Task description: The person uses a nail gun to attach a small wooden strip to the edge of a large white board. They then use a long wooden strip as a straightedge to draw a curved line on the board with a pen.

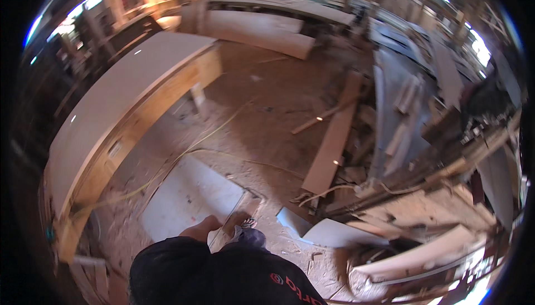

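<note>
I am bent over, and my dark shirt fills the bottom middle of the view. Below it, my left hand [203,227] is at the near edge of a white board [186,193] lying on the floor. Close to its right is my right hand [238,219], over a short, narrow piece of wood [251,207] beside the board's right corner. Both hands are small and smeared, and their fingers are mostly hidden, so their grip cannot be made out. A shoe [253,237] shows just beside the right hand.
A long workbench [128,76] with a pale top runs along the left. A yellowish cord [209,133] crosses the dusty floor. A long plank [334,143] and bent white offcuts [340,233] lie to the right, before piled sheets [409,99] and scrap wood. Large panels [253,26] stand at the back.
</note>
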The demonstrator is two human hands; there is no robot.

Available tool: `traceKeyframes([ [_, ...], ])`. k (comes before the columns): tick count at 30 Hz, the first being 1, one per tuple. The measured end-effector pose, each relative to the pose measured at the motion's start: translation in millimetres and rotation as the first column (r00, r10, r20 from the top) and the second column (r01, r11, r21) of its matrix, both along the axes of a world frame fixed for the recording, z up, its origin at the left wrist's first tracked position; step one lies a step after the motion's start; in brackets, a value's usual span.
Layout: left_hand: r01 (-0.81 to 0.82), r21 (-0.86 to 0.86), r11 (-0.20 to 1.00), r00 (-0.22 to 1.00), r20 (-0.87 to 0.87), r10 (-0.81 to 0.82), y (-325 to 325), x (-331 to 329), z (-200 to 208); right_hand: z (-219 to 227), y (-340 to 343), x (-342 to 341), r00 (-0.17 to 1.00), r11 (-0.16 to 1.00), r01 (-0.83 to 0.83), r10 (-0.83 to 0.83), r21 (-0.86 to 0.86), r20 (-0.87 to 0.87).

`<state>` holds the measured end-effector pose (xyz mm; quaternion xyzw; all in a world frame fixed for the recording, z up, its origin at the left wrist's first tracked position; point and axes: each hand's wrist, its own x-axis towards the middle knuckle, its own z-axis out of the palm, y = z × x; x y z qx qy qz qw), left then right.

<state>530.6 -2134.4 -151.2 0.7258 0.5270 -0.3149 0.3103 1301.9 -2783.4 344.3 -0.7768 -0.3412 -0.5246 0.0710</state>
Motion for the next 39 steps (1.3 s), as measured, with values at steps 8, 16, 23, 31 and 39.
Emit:
traceKeyframes([
  [8,-0.24,-0.097,0.966,0.969,-0.08,0.233,-173,-144,-26,1,313,-212,0.75,0.736,-0.341,0.588,0.585,-0.302],
  [16,0.301,0.223,0.927,0.928,0.154,-0.338,-137,-153,-22,-9,449,-343,0.413,0.632,-0.373,0.768,0.679,-0.489],
  [23,-0.313,0.127,0.941,0.832,0.515,0.207,-66,-246,-5,11,416,-346,0.411,0.572,-0.139,0.776,0.809,-0.478],
  [31,-0.268,0.122,0.956,0.888,0.415,0.196,79,-152,73,59,221,-316,0.617,0.341,0.168,0.696,0.925,-0.369],
  [39,-0.113,0.142,0.983,0.883,0.468,0.034,101,-28,92,58,197,-338,0.613,0.163,0.158,0.757,0.974,-0.226],
])
